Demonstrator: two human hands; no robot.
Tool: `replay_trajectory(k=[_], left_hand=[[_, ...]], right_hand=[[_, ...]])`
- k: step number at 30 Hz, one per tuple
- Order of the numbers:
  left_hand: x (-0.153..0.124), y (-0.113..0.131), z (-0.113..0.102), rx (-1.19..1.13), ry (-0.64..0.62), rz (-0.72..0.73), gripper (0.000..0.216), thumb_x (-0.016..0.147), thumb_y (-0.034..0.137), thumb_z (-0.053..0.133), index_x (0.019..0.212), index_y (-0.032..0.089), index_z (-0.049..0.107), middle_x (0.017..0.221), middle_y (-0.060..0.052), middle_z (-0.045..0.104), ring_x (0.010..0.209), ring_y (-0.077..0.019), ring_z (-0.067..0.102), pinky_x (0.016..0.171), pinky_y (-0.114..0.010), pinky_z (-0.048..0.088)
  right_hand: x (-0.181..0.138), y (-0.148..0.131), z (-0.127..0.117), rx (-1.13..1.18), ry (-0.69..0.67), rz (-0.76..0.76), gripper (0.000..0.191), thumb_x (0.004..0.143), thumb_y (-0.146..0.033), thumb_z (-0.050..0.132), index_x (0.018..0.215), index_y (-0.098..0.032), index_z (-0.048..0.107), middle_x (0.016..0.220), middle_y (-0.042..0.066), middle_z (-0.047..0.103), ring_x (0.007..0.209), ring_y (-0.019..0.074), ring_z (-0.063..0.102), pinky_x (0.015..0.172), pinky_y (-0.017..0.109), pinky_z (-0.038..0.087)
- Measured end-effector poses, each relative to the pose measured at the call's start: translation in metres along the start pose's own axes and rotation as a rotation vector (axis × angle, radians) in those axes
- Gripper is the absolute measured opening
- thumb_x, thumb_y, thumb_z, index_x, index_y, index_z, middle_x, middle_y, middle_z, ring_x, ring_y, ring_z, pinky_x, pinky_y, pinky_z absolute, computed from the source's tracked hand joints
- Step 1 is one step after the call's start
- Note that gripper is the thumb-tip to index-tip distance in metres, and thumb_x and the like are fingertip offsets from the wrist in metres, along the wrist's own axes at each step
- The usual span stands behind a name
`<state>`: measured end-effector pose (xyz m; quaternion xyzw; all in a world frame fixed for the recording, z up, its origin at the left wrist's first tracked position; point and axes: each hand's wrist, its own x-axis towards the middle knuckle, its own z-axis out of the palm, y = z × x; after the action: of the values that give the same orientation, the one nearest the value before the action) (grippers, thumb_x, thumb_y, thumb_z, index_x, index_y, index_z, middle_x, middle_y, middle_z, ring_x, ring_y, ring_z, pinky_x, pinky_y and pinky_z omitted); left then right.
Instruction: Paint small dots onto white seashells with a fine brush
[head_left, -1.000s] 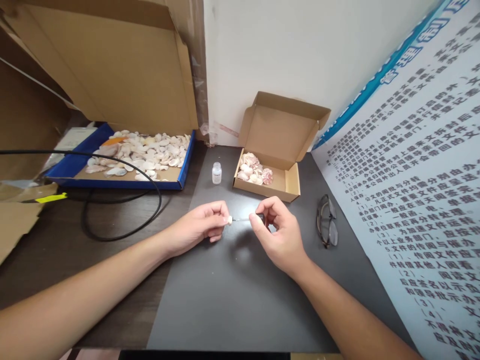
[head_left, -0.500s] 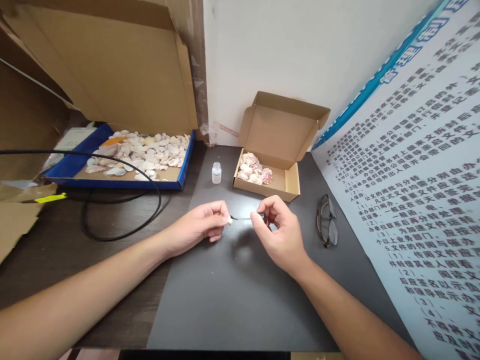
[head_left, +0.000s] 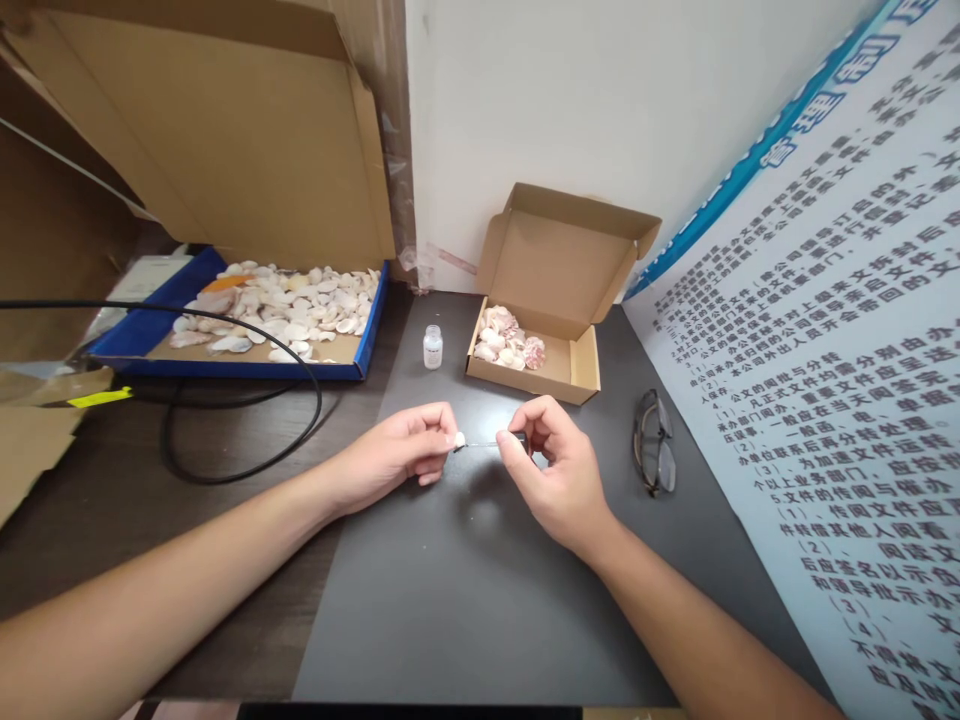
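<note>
My left hand (head_left: 401,455) pinches a small white shell (head_left: 459,439) between thumb and fingertips, just above the dark mat (head_left: 480,590). My right hand (head_left: 555,470) is closed on a thin metal tool with a black handle (head_left: 517,440). The tool's fine tip points left and touches the shell. Both hands hover over the middle of the mat, close together.
A small cardboard box (head_left: 559,300) with pinkish shells stands open behind the hands. A small clear bottle (head_left: 433,347) stands beside it. A blue tray (head_left: 360,350) of white shells lies at back left, a black cable (head_left: 247,400) loops before it. Glasses (head_left: 654,442) lie right, by a printed poster (head_left: 840,380).
My right hand has shifted slightly left, pushing the tool's tip against the shell. My left hand has stayed almost still.
</note>
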<state>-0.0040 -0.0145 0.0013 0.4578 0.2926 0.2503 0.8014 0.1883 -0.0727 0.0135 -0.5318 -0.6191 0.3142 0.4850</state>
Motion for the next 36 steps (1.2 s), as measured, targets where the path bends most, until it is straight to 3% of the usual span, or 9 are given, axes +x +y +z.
replay_trajectory(k=[36], left_hand=[[-0.0005, 0.0001, -0.0004, 0.001, 0.006, 0.004, 0.023, 0.083, 0.030, 0.070, 0.074, 0.017, 0.053, 0.060, 0.007, 0.039, 0.053, -0.0070, 0.031, 0.052, -0.021, 0.032]], right_hand=[[0.0052, 0.0018, 0.0019, -0.015, -0.001, 0.070, 0.016, 0.085, -0.029, 0.063, 0.081, -0.023, 0.048, 0.060, -0.008, 0.042, 0.054, 0.0105, 0.041, 0.051, 0.024, 0.036]])
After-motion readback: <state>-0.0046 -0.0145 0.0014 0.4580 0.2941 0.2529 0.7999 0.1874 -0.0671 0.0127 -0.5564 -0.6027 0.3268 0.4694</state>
